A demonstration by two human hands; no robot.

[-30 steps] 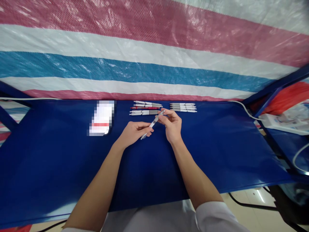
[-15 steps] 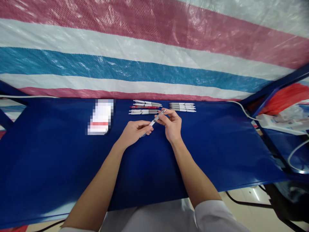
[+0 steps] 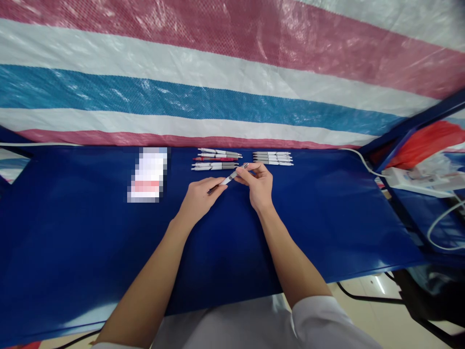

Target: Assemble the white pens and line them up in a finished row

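Observation:
Both my hands hold one white and grey pen [image 3: 229,179] above the blue table [image 3: 90,232]. My left hand [image 3: 199,197] pinches its lower end, where a thin dark piece sticks out between the fingers. My right hand [image 3: 257,183] grips the upper end near the clip. Just behind them lies a group of several pens [image 3: 216,160], one of them red, and to its right a second group of white pens [image 3: 273,158].
A blurred white and red packet [image 3: 147,174] lies left of the pens. A striped red, white and blue tarp [image 3: 218,82] hangs behind the table. At the right edge sit a white power strip [image 3: 417,183] with its cable and a blue frame.
The pen has tipped flatter and lower between my hands, and a dark thin piece now shows at my left fingers. The view has shifted slightly; the pens on the table have not moved.

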